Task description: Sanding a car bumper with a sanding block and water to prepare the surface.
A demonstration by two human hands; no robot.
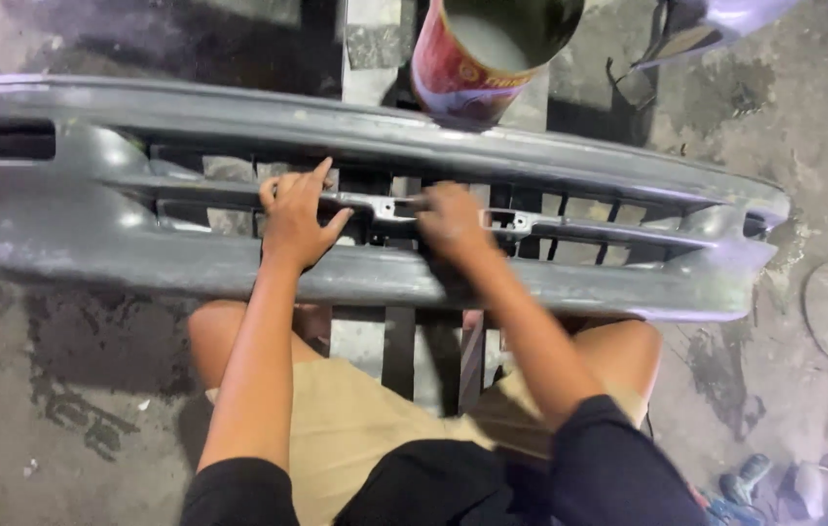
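Both hands [375,219] on grey bumper [83,234]

A single view comes from a camera worn on the person's head. It looks steeply down and slightly forward, over the person's own lap and bare knees, onto a grey car bumper [375,209] that runs across the whole width of the frame. The camera sits close, about an arm's reach above the bumper, so both forearms enter from the bottom edge. The stained concrete floor [63,409] fills both sides, and an open can [477,58] is cut off by the top edge.
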